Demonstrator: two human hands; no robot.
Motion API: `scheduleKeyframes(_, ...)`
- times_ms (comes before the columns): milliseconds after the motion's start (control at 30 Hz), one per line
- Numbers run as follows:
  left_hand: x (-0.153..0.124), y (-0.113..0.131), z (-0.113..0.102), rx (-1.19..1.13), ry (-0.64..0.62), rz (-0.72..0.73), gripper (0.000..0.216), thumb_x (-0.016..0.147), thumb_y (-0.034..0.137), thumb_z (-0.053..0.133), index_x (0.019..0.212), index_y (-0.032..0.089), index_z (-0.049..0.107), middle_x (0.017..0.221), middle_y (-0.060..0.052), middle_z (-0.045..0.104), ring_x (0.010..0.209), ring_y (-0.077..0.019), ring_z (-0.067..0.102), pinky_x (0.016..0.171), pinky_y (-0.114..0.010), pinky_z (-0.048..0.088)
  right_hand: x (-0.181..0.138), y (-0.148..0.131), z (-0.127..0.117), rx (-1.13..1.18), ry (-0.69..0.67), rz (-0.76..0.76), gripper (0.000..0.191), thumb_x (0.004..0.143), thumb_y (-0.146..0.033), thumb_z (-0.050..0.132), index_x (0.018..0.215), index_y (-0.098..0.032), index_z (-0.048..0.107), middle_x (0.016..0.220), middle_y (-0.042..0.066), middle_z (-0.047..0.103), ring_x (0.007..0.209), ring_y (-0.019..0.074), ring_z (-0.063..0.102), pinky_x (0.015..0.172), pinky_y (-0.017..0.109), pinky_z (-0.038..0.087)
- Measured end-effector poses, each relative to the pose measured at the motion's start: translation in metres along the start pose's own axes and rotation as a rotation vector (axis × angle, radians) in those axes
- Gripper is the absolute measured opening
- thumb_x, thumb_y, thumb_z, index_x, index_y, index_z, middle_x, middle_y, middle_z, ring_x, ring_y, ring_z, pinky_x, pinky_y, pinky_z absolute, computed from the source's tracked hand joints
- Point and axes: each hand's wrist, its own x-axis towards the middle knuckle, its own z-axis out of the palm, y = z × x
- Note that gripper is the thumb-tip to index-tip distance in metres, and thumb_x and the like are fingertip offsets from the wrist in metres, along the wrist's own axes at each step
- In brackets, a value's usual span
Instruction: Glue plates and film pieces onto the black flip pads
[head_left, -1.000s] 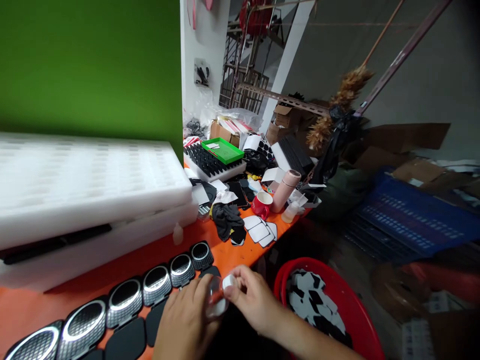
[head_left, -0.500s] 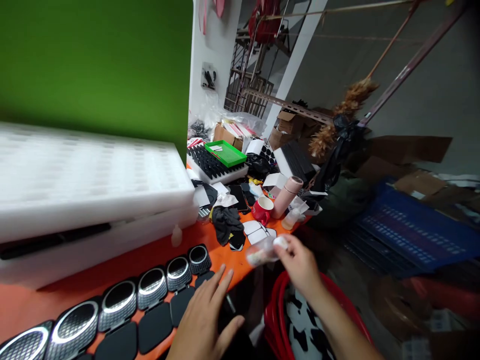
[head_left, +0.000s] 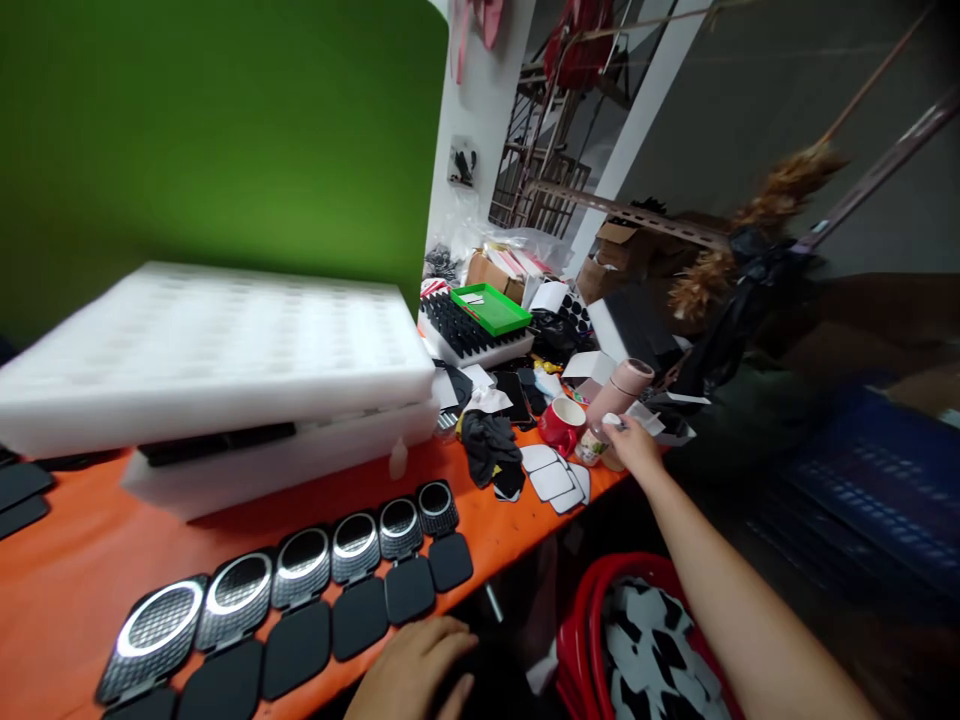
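Note:
My right hand (head_left: 634, 445) is stretched out to the table's right edge. Its fingers are closed on the white cap of a small clear bottle (head_left: 592, 447), which stands or hangs beside a red mug (head_left: 559, 428) and a pink tumbler (head_left: 621, 392). Low at the front edge is my left hand (head_left: 412, 668), partly cut off by the frame, with nothing visible in it and thumb and fingers apart. Beyond it lies a row of black hinged pieces with silver rings (head_left: 356, 548), their flat black lids (head_left: 360, 615) folded toward me.
White foam blocks (head_left: 300, 340) are stacked at the left on the orange table (head_left: 247, 515). Near the mug lie dark gloves (head_left: 487, 445) and white rounded cards (head_left: 555, 478). A green tray (head_left: 491, 308) sits farther back. Below the edge stands a red tub (head_left: 592, 620) with black-and-white pieces.
My right hand has carried the bottle away from me, up to the mug and tumbler. My left hand has drawn back and its fingers have curled somewhat. The view has turned left.

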Motion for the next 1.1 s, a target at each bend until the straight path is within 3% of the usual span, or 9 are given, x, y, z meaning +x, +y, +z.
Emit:
scheduleKeyframes(100, 0.005, -0.001, -0.003, 0.040, -0.011, 0.019, 0.029, 0.079, 0.019, 0.050, 0.107, 0.027, 0.054, 0.105, -0.001, 0.064, 0.094, -0.0160, 0.060, 0.079, -0.028, 0.053, -0.019, 0.003, 0.006, 0.057, 0.028, -0.023, 0.054, 0.079, -0.039, 0.046, 0.126, -0.012, 0.041, 0.091, 0.011, 0.065, 0.086, 0.0260, 0.058, 0.070, 0.032, 0.041)
scheduleKeyframes(167, 0.007, -0.005, -0.001, 0.099, 0.010, 0.034, 0.032, 0.077, 0.016, 0.051, 0.108, 0.025, 0.054, 0.107, -0.003, 0.063, 0.096, -0.0181, 0.059, 0.080, -0.031, 0.052, -0.045, -0.002, 0.018, 0.166, 0.013, -0.101, 0.050, 0.080, -0.042, 0.045, 0.123, -0.015, 0.045, 0.083, 0.007, 0.065, 0.077, 0.0234, 0.059, 0.067, 0.031, 0.042)
scheduleKeyframes(300, 0.009, -0.021, 0.008, 0.269, 0.058, 0.025, 0.050, 0.076, 0.014, 0.050, 0.124, 0.026, 0.043, 0.126, -0.002, 0.052, 0.112, -0.0223, 0.049, 0.092, -0.041, 0.044, -0.113, -0.032, 0.051, 0.399, -0.218, -0.279, 0.038, 0.082, -0.042, 0.042, 0.105, -0.016, 0.058, 0.075, 0.005, 0.063, 0.065, 0.0189, 0.057, 0.062, 0.029, 0.043)
scheduleKeyframes(433, 0.011, -0.032, 0.015, 0.361, 0.052, -0.029, 0.063, 0.076, 0.017, 0.049, 0.134, 0.026, 0.028, 0.140, -0.002, 0.035, 0.123, -0.0246, 0.038, 0.098, -0.047, 0.035, -0.162, -0.082, 0.075, 0.591, -0.430, -0.392, 0.033, 0.084, -0.039, 0.041, 0.098, -0.016, 0.061, 0.077, 0.005, 0.063, 0.070, 0.0187, 0.058, 0.065, 0.029, 0.045)
scheduleKeyframes(533, 0.012, -0.035, 0.018, 0.385, 0.040, -0.064, 0.067, 0.074, 0.017, 0.050, 0.136, 0.026, 0.025, 0.142, -0.003, 0.030, 0.126, -0.0267, 0.033, 0.099, -0.050, 0.031, -0.174, -0.127, 0.087, 0.682, -0.492, -0.482, 0.028, 0.084, -0.034, 0.044, 0.097, -0.017, 0.061, 0.083, 0.005, 0.062, 0.074, 0.0172, 0.058, 0.069, 0.028, 0.046)
scheduleKeyframes(633, 0.010, -0.037, 0.021, 0.397, 0.054, -0.078, 0.065, 0.076, 0.019, 0.050, 0.136, 0.026, 0.026, 0.142, -0.003, 0.031, 0.125, -0.0269, 0.033, 0.099, -0.050, 0.032, -0.175, -0.171, 0.100, 0.657, -0.468, -0.521, 0.029, 0.080, -0.031, 0.049, 0.104, -0.017, 0.057, 0.094, 0.007, 0.058, 0.076, 0.0161, 0.056, 0.072, 0.028, 0.045)
scheduleKeyframes(767, 0.006, -0.039, 0.021, 0.400, 0.096, -0.030, 0.058, 0.079, 0.022, 0.049, 0.133, 0.025, 0.032, 0.140, -0.004, 0.034, 0.124, -0.0245, 0.036, 0.100, -0.045, 0.034, -0.176, -0.213, 0.116, 0.514, -0.408, -0.476, 0.042, 0.076, -0.028, 0.055, 0.116, -0.015, 0.050, 0.112, 0.012, 0.053, 0.102, 0.0235, 0.051, 0.089, 0.034, 0.038)
scheduleKeyframes(900, 0.004, -0.045, 0.019, 0.434, 0.115, 0.043, 0.054, 0.080, 0.024, 0.048, 0.132, 0.025, 0.035, 0.136, -0.002, 0.041, 0.121, -0.0224, 0.040, 0.098, -0.041, 0.037, -0.183, -0.213, 0.126, 0.477, -0.371, -0.457, 0.041, 0.077, -0.027, 0.054, 0.115, -0.013, 0.050, 0.111, 0.014, 0.053, 0.107, 0.0253, 0.048, 0.091, 0.035, 0.037)
scheduleKeyframes(1100, 0.006, -0.054, 0.025, 0.514, 0.184, 0.166, 0.054, 0.079, 0.027, 0.050, 0.131, 0.024, 0.037, 0.135, -0.001, 0.044, 0.117, -0.0213, 0.045, 0.095, -0.035, 0.041, -0.156, -0.173, 0.120, 0.422, -0.287, -0.530, 0.026, 0.084, -0.025, 0.045, 0.103, -0.014, 0.058, 0.098, 0.009, 0.059, 0.090, 0.0183, 0.055, 0.081, 0.027, 0.041)
